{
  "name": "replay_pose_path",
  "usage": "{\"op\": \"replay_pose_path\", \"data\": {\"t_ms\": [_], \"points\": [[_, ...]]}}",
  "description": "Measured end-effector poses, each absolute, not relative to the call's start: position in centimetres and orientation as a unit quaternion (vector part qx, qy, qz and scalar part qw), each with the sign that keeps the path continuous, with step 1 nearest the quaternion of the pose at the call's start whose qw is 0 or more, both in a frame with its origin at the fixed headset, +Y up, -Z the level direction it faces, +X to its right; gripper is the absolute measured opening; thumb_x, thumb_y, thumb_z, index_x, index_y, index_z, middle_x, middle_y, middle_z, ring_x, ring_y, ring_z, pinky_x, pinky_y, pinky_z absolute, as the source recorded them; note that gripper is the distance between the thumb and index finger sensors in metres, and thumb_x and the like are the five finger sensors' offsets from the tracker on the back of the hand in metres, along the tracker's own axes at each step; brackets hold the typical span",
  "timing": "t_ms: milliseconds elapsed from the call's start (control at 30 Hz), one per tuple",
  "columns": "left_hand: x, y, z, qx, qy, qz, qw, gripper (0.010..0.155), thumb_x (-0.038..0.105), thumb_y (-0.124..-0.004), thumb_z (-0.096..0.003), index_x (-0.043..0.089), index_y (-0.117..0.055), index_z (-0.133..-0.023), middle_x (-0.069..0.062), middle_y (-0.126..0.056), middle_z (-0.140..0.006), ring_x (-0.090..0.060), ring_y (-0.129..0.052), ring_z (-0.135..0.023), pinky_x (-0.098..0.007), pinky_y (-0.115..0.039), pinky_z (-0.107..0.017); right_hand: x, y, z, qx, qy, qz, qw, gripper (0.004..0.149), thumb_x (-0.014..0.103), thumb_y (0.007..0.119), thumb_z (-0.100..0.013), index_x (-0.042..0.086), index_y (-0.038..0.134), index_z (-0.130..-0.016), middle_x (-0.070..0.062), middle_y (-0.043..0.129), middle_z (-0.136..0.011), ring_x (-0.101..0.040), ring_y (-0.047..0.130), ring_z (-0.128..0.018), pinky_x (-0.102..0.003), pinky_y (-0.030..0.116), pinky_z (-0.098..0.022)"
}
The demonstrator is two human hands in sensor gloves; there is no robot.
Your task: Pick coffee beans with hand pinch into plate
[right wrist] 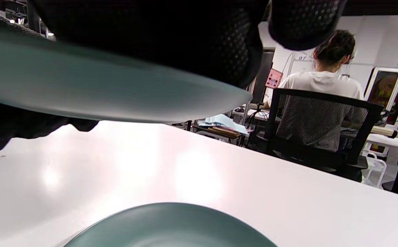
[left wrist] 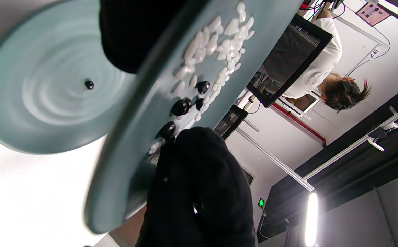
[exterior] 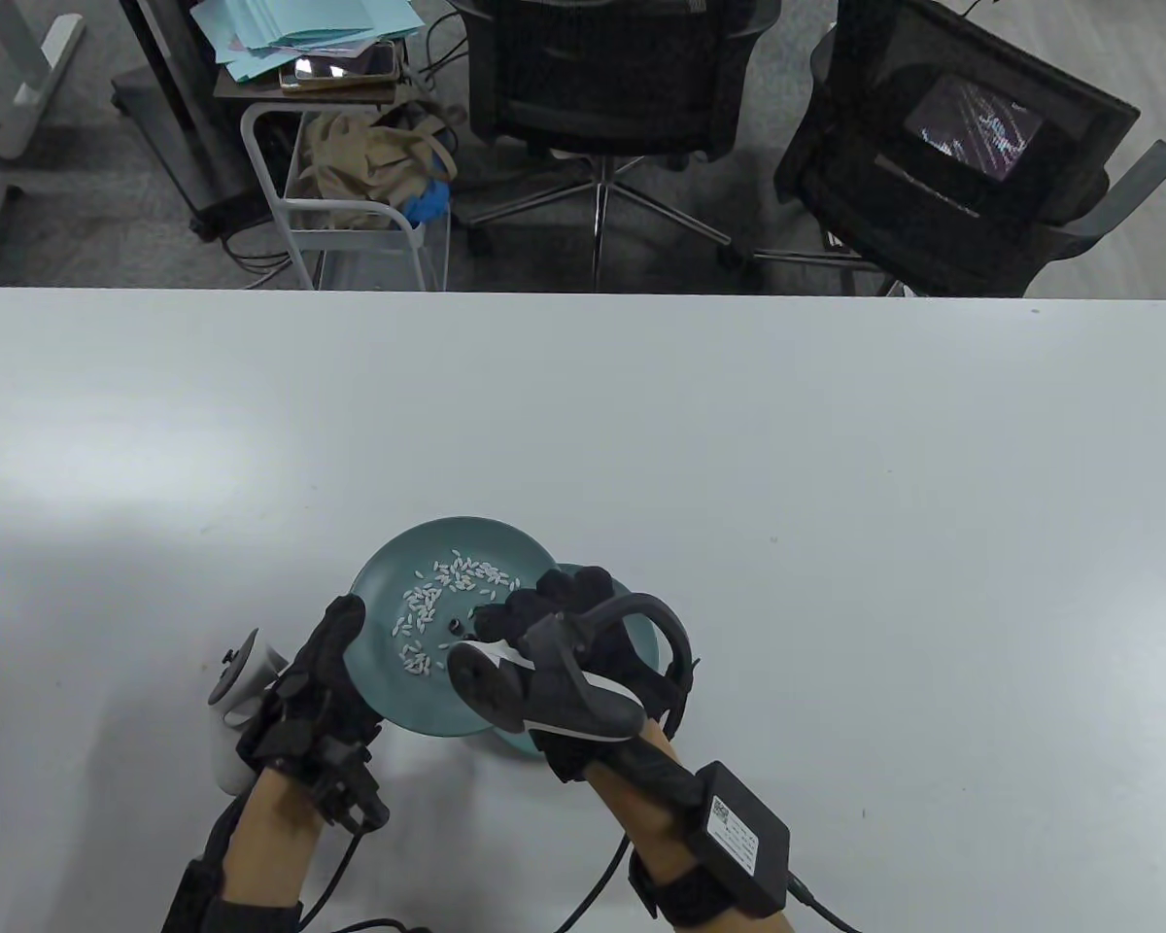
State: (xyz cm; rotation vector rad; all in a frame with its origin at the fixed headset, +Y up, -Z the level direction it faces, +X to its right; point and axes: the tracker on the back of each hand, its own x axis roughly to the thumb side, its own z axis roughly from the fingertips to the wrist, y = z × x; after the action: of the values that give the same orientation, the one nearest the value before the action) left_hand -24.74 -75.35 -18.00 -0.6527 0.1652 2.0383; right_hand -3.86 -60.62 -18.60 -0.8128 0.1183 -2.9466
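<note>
Table view: left hand (exterior: 323, 671) holds plate (exterior: 418, 569) tilted

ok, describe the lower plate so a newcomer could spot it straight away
On the white table, near its front edge, the left hand holds a tilted round teal plate strewn with white grains and a few dark beans. The target is the second round teal plate lying flat on the table beneath it, carrying just one dark coffee bean.

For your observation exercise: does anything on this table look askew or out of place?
Yes. The upper plate, gripped by the left hand, is lifted and tilted over a second plate, and white rice-like grains lie among its coffee beans.
</note>
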Motion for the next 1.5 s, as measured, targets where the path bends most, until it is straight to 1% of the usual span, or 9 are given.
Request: {"op": "replay_pose_path", "data": {"t_ms": [200, 400, 533, 733, 900, 1033, 1167, 1267, 1500], "points": [[-24.7, -75.4, -18.0, -0.267, 0.069, 0.827, 0.490, 0.062, 0.064, -0.053, -0.0467, 0.037, -0.042, -0.102, 0.002, -0.075, -0.094, -0.019, -0.094, -0.072, -0.029, -0.087, -0.049, -3.7, -61.3, -19.0, -0.261, 0.022, -0.965, 0.033, 0.036, 0.033, 0.088, -0.043, 0.024, 0.085, -0.078, -0.007, 0.099, -0.072, -0.026, 0.093, -0.051, -0.058, 0.069, -0.052], [-24.7, -75.5, -18.0, -0.268, 0.072, 0.827, 0.489, 0.062, 0.064, -0.053, -0.0469, 0.036, -0.042, -0.102, 0.002, -0.075, -0.094, -0.020, -0.094, -0.072, -0.029, -0.087, -0.049, -3.7, -61.3, -18.9, -0.264, -0.019, -0.964, 0.031, 0.039, 0.034, 0.086, -0.044, 0.024, 0.084, -0.082, -0.009, 0.097, -0.077, -0.028, 0.091, -0.057, -0.060, 0.067, -0.054], [-24.6, -75.3, -18.0, -0.265, 0.072, 0.824, 0.496, 0.062, 0.063, -0.053, -0.0470, 0.036, -0.043, -0.102, 0.001, -0.076, -0.093, -0.021, -0.094, -0.070, -0.029, -0.087, -0.048, -3.9, -61.4, -18.9, -0.266, -0.016, -0.963, 0.035, 0.037, 0.033, 0.088, -0.044, 0.024, 0.085, -0.080, -0.008, 0.098, -0.075, -0.027, 0.092, -0.054, -0.058, 0.068, -0.053], [-24.7, -75.3, -18.1, -0.264, 0.070, 0.821, 0.502, 0.062, 0.064, -0.053, -0.0468, 0.036, -0.043, -0.101, 0.001, -0.077, -0.092, -0.021, -0.094, -0.069, -0.029, -0.087, -0.047, -3.3, -61.8, -19.4, -0.270, -0.030, -0.962, 0.000, 0.036, 0.031, 0.087, -0.044, 0.023, 0.084, -0.079, -0.009, 0.097, -0.073, -0.026, 0.091, -0.050, -0.058, 0.069, -0.052], [-24.5, -75.1, -18.0, -0.264, 0.066, 0.819, 0.506, 0.062, 0.064, -0.053, -0.0469, 0.037, -0.042, -0.102, 0.001, -0.076, -0.093, -0.020, -0.094, -0.070, -0.029, -0.087, -0.048, -3.1, -61.9, -19.5, -0.269, -0.047, -0.962, -0.007, 0.036, 0.028, 0.083, -0.046, 0.022, 0.083, -0.082, -0.010, 0.095, -0.076, -0.027, 0.090, -0.052, -0.059, 0.068, -0.053], [-24.6, -75.1, -18.0, -0.264, 0.067, 0.821, 0.502, 0.062, 0.064, -0.053, -0.0468, 0.037, -0.043, -0.101, 0.001, -0.077, -0.093, -0.020, -0.094, -0.070, -0.029, -0.087, -0.048, -3.2, -61.8, -19.4, -0.272, -0.051, -0.961, -0.006, 0.037, 0.026, 0.081, -0.046, 0.022, 0.082, -0.083, -0.011, 0.094, -0.078, -0.028, 0.090, -0.054, -0.059, 0.067, -0.054], [-24.6, -75.1, -18.1, -0.263, 0.068, 0.821, 0.502, 0.062, 0.064, -0.053, -0.0468, 0.038, -0.043, -0.101, 0.001, -0.077, -0.092, -0.020, -0.095, -0.070, -0.029, -0.087, -0.048, -3.3, -61.8, -19.4, -0.275, -0.047, -0.960, -0.003, 0.039, 0.032, 0.084, -0.045, 0.022, 0.082, -0.083, -0.011, 0.094, -0.078, -0.027, 0.090, -0.054, -0.059, 0.067, -0.054], [-24.6, -75.1, -18.0, -0.261, 0.067, 0.821, 0.504, 0.062, 0.064, -0.053, -0.0468, 0.037, -0.043, -0.101, 0.001, -0.077, -0.092, -0.020, -0.095, -0.069, -0.029, -0.087, -0.047, -3.2, -61.8, -19.3, -0.274, -0.049, -0.961, -0.003, 0.040, 0.033, 0.086, -0.044, 0.022, 0.082, -0.083, -0.011, 0.094, -0.077, -0.027, 0.090, -0.054, -0.059, 0.067, -0.054], [-24.8, -75.4, -18.0, -0.257, 0.079, 0.821, 0.503, 0.062, 0.064, -0.053, -0.0467, 0.038, -0.043, -0.101, 0.001, -0.077, -0.092, -0.021, -0.094, -0.069, -0.029, -0.087, -0.047, -3.6, -62.4, -19.3, -0.284, -0.027, -0.958, -0.001, 0.037, 0.032, 0.087, -0.043, 0.023, 0.084, -0.079, -0.011, 0.095, -0.076, -0.026, 0.091, -0.053, -0.057, 0.070, -0.052]]}}
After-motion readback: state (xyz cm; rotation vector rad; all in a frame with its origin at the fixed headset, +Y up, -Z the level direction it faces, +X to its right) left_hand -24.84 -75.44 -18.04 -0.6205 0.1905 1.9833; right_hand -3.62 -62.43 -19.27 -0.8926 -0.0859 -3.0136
